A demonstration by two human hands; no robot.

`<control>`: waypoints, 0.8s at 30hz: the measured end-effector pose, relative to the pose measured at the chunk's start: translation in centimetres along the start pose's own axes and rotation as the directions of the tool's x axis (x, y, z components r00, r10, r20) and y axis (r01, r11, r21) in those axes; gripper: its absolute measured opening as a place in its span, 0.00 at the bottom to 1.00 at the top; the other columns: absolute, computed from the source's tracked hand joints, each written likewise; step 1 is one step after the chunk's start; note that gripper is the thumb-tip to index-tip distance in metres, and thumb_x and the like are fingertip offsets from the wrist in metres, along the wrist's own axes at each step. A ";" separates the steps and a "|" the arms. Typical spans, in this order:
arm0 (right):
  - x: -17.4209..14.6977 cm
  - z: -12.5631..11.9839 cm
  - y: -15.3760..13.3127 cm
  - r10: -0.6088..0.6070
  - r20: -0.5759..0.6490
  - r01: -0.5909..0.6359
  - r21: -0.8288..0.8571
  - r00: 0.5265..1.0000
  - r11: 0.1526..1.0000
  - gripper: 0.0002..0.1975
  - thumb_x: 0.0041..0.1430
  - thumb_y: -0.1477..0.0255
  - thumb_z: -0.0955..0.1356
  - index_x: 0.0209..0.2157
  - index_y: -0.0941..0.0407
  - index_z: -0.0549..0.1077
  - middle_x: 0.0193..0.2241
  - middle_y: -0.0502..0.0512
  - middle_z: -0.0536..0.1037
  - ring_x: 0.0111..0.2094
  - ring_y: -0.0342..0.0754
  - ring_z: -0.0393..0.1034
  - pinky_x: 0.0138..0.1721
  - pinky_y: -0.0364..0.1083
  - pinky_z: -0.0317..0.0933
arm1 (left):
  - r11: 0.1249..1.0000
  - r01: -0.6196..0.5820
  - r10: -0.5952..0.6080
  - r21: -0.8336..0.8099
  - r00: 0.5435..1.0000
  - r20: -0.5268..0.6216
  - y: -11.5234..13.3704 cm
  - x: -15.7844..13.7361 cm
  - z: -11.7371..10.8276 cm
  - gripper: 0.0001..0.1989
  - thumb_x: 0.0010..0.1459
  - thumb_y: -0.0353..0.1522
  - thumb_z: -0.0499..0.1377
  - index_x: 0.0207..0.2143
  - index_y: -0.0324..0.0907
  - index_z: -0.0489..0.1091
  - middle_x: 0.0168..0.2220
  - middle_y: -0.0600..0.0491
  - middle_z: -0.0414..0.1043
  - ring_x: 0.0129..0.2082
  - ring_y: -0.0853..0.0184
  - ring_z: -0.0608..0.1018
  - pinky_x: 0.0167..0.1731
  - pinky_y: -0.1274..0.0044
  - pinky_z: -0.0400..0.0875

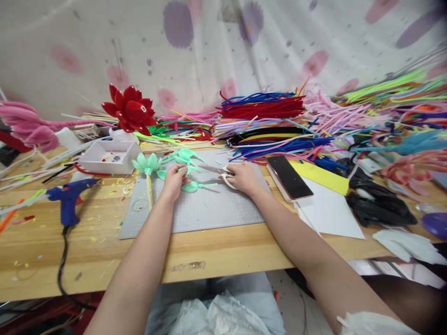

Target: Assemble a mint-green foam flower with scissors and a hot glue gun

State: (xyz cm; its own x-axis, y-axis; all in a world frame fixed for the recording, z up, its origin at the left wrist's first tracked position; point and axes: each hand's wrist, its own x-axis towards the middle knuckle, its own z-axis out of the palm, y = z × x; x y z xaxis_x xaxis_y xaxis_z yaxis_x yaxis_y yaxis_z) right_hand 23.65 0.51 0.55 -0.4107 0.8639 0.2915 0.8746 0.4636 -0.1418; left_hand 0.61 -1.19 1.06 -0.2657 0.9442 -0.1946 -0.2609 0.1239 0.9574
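Observation:
My left hand (173,180) pinches a mint-green chenille-stem petal (191,169), partly hidden by the fingers. My right hand (243,177) grips a pair of scissors (212,170) by its white handles. The blades point left, towards the stem end of the petal; whether they touch it I cannot tell. Just below lies another mint-green petal (194,186) with a thin stem, and more petals (185,155) lie behind my left hand. Left of that hand is a mint-green flower (148,163) on a pale yellow stick. All this is over a grey cutting mat (220,211).
A blue glue gun (71,197) and a white box (109,157) stand left, with a red flower (130,109) behind. Bundles of coloured chenille stems (263,109) line the back. A phone (289,177), white paper (330,209) and black plastic bag (380,202) lie right.

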 end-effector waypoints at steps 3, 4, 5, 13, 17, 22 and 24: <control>-0.1 0.2 0.2 -0.006 0.008 0.006 0.003 1.000 1.000 0.18 0.55 0.55 0.61 0.26 0.55 0.71 0.26 0.53 0.76 0.28 0.45 0.64 0.33 0.45 0.45 | 1.000 -0.006 0.006 0.002 1.000 0.002 -0.1 0.1 0.0 0.09 0.42 0.29 0.61 0.29 0.38 0.67 0.17 0.60 0.61 0.15 0.77 0.65 0.14 0.85 0.63; -0.1 0.3 0.3 -0.013 0.010 0.013 0.009 1.000 1.000 0.19 0.55 0.54 0.61 0.26 0.54 0.71 0.26 0.53 0.76 0.28 0.45 0.64 0.33 0.45 0.46 | 1.000 -0.006 0.006 0.003 1.000 0.002 -0.1 0.1 0.0 0.09 0.42 0.29 0.61 0.29 0.38 0.67 0.17 0.60 0.61 0.15 0.77 0.65 0.14 0.85 0.63; -0.1 0.4 0.3 -0.020 0.011 0.020 0.016 1.000 1.000 0.19 0.55 0.54 0.61 0.26 0.54 0.71 0.26 0.53 0.76 0.28 0.45 0.64 0.34 0.45 0.46 | 1.000 -0.007 0.007 0.003 1.000 0.002 -0.1 0.1 0.0 0.09 0.42 0.29 0.61 0.29 0.39 0.66 0.17 0.60 0.61 0.15 0.77 0.65 0.14 0.85 0.63; -0.1 0.6 0.1 -0.041 0.039 0.038 0.058 0.998 0.998 0.20 0.54 0.52 0.62 0.27 0.54 0.71 0.26 0.53 0.77 0.28 0.45 0.66 0.33 0.45 0.46 | 1.000 -0.002 0.002 0.000 1.000 0.012 0.0 0.0 -0.1 0.07 0.43 0.28 0.60 0.29 0.39 0.67 0.18 0.60 0.62 0.16 0.77 0.65 0.13 0.85 0.63; -0.1 0.6 0.2 -0.044 0.050 0.041 0.054 0.998 0.998 0.20 0.55 0.52 0.61 0.26 0.54 0.71 0.25 0.53 0.77 0.27 0.45 0.65 0.33 0.45 0.46 | 1.000 0.004 -0.004 -0.001 1.000 0.015 0.0 0.0 0.0 0.07 0.43 0.28 0.61 0.29 0.39 0.67 0.17 0.59 0.63 0.15 0.77 0.65 0.14 0.85 0.64; -0.2 0.6 0.4 -0.035 0.035 0.034 0.036 0.999 0.999 0.20 0.55 0.52 0.61 0.27 0.54 0.72 0.26 0.54 0.77 0.27 0.45 0.65 0.33 0.45 0.46 | 1.000 -0.005 0.005 0.000 1.000 0.012 0.0 0.1 -0.1 0.07 0.44 0.28 0.60 0.29 0.39 0.67 0.17 0.60 0.62 0.15 0.77 0.65 0.14 0.84 0.64; -0.2 0.6 0.4 -0.036 0.034 0.035 0.043 0.999 0.998 0.20 0.55 0.52 0.61 0.27 0.54 0.72 0.26 0.53 0.77 0.27 0.45 0.65 0.33 0.45 0.46 | 1.000 -0.004 0.004 0.008 1.000 0.010 -0.1 0.1 -0.1 0.07 0.45 0.28 0.60 0.30 0.39 0.67 0.16 0.60 0.62 0.14 0.77 0.65 0.15 0.84 0.64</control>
State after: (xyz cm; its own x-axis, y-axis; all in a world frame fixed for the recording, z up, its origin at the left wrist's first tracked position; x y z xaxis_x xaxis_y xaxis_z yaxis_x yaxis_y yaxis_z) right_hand 23.89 0.67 -0.12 -0.4509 0.8527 0.2640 0.8479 0.5015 -0.1716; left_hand 0.51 -1.14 0.94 -0.2578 0.9476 -0.1887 -0.2526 0.1224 0.9598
